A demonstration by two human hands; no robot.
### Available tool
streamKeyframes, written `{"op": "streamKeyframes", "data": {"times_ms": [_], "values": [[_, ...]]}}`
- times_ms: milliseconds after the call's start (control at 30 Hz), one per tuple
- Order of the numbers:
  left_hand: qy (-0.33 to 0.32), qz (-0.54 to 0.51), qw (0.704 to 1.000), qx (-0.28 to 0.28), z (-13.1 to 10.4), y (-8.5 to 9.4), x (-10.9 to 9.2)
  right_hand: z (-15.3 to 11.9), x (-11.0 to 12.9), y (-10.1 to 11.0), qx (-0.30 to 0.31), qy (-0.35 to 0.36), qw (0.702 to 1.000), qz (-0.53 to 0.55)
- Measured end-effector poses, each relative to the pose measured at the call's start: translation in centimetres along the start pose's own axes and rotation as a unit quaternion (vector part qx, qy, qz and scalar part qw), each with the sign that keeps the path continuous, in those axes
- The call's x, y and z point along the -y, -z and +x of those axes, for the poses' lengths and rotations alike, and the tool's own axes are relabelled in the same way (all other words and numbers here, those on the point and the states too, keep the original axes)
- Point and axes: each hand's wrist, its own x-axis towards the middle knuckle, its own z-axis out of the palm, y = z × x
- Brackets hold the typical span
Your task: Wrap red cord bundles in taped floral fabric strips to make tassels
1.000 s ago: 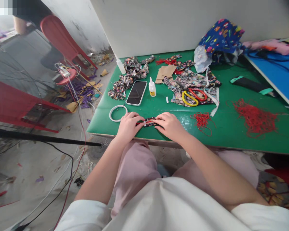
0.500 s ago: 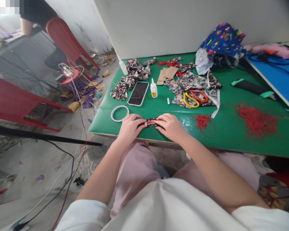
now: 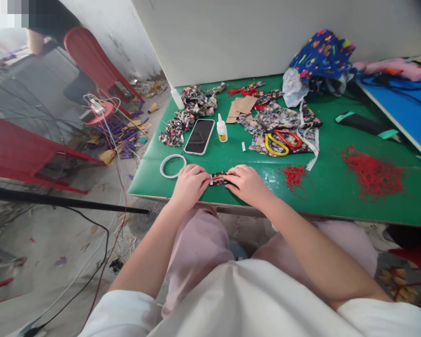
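Observation:
A dark floral fabric strip [image 3: 217, 181] lies near the table's front edge, with a red cord along its middle and a small white piece towards its left end. My left hand [image 3: 190, 185] has its fingers closed on the left end. At the other end, the fingertips of my right hand [image 3: 247, 185] pinch the strip. Both ends are hidden under my fingers. Just behind my left hand rests a white ring [image 3: 162, 169], perhaps a tape roll. A phone [image 3: 199, 136] and a white squeeze bottle [image 3: 222, 131] with a yellow label are beyond the strip.
On the green table [image 3: 323, 196] are scissors [image 3: 277, 145] with yellow and red handles, floral fabric pieces [image 3: 277, 114], brown card pieces [image 3: 246, 105], red cords [image 3: 372, 173] and another bottle [image 3: 177, 98]. A person [image 3: 61, 18] sits at the far left near a red chair [image 3: 86, 56].
My left fingers have drawn slightly left along the fabric strip, so a little more of it shows between my hands. My right hand keeps its hold.

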Motion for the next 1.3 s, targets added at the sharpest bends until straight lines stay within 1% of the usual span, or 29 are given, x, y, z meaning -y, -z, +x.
{"op": "streamKeyframes", "data": {"times_ms": [200, 367, 467, 700, 1000, 1133, 1300], "values": [[-0.009, 0.023, 0.999, 0.027, 0.5, 0.3, -0.3, 0.0, 0.0, -0.1, -0.002, -0.001, 1.0, -0.003], [-0.014, 0.028, 0.999, 0.037, 0.9, 0.3, -0.6, 0.0, 0.1, 0.0, -0.003, -0.001, 1.0, 0.0], [-0.009, 0.024, 0.999, 0.033, 0.8, 0.1, -0.6, 0.0, 0.1, 0.0, -0.001, -0.003, 1.0, 0.002], [0.018, -0.029, 0.999, 0.006, -0.1, -0.3, 0.3, 0.0, 0.1, 0.0, -0.004, -0.001, 1.0, 0.006], [0.017, -0.055, 0.998, 0.013, -0.2, -0.3, 0.7, 0.0, -0.1, 0.0, -0.004, 0.0, 1.0, 0.005], [0.022, -0.089, 0.996, 0.009, -0.7, -0.6, 1.5, 0.0, 0.0, 0.0, -0.006, 0.001, 1.0, 0.006], [0.052, -0.085, 0.995, -0.004, -1.7, -0.7, 2.6, 0.0, 0.0, -0.1, -0.007, 0.001, 1.0, 0.007]]}}
